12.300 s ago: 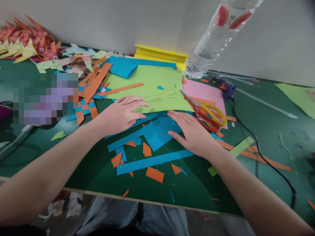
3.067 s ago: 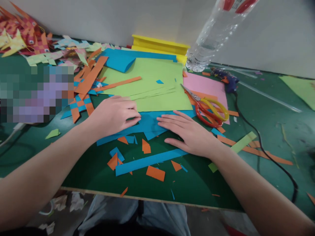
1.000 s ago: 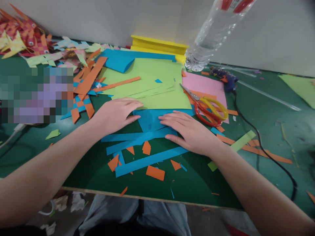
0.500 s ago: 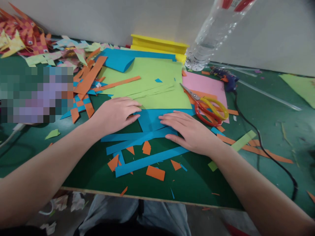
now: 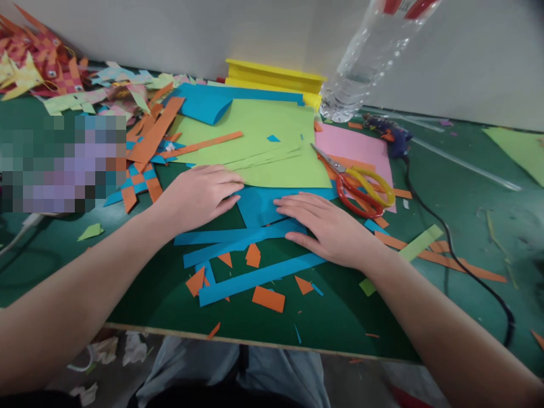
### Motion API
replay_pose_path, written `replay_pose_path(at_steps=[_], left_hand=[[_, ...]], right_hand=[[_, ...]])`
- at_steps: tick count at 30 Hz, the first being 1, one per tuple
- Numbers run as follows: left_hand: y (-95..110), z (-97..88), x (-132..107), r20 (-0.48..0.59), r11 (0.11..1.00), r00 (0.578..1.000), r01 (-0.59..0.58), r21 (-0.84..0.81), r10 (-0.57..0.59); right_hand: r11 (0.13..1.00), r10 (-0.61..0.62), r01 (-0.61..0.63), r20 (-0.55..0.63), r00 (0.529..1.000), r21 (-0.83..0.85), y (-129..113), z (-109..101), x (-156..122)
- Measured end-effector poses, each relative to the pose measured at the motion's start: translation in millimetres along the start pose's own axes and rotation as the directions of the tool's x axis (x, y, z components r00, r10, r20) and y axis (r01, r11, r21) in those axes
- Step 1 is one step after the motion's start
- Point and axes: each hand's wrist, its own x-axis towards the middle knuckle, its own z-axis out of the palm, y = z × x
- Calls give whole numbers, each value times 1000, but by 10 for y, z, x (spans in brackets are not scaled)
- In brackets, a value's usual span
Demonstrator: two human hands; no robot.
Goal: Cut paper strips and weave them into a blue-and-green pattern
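My left hand (image 5: 202,195) lies with its fingers stretched out over the lower left edge of a light green paper sheet (image 5: 272,164). It holds nothing that I can see. My right hand (image 5: 321,226) rests palm down, fingers loosely extended, on a blue paper piece (image 5: 259,207) that shows from under the green sheet. Near that hand's thumb and wrist are several blue paper strips, one of them a long blue strip (image 5: 263,277). Scissors (image 5: 361,187) with one yellow and one red handle lie half open beyond my right hand, their tips on the green sheet.
Orange paper scraps (image 5: 268,298) are strewn toward the table's front edge. A clear plastic bottle (image 5: 361,62) leans at the back, near folded yellow paper (image 5: 276,76). A black cord (image 5: 450,238) runs down the right side. Woven orange and blue paper (image 5: 140,181) lies left.
My left hand has shifted very slightly away from me, and its thumb now sits a little higher. My right hand, the papers and the scissors look unchanged.
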Motion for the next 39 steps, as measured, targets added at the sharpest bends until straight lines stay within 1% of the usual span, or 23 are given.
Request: replay_pose_path(at_steps=[5,9,11,16,18,23,27,30,32,34,36,39], left_hand=[[21,-18,-4,-11,1000,1000,-15,17,15],[23,-18,-9,-3,999,1000,-20,39,21],[20,-17,-10,0,998,1000,-28,56,28],[14,-13,-8,6,998,999,-48,35,48],[14,-14,-9,4,998,999,-52,24,52],[11,-22,-12,17,999,999,-33,-42,34],[24,-22,-12,16,995,997,-70,-76,71],[70,-28,-12,16,982,988,-154,-107,156],[112,-36,-12,52,967,973,-216,-133,224],[148,-44,-14,98,957,960,-248,-153,264],[167,-47,-20,130,957,956,-240,-163,262],[154,-36,-34,146,965,962,-205,-164,229]], right_hand=[[999,38,-37,40,998,-9,-8,27,3],[999,36,-33,78,996,-35,-14,42,3],[999,33,-30,64,997,-43,-11,36,-1],[998,40,-42,-47,998,-52,10,8,-14],[997,44,-48,-66,997,-52,14,7,-15],[998,41,-43,-36,999,-52,15,27,-9],[998,48,-48,-10,999,-44,12,23,-6],[1000,-4,2,-59,998,-31,9,-2,-6],[997,-73,70,-113,991,-32,8,-19,-6],[990,-138,131,-151,979,-51,10,-28,-6],[986,-160,150,-147,976,-78,14,-28,-3],[989,-120,111,-94,988,-95,22,-24,4]])
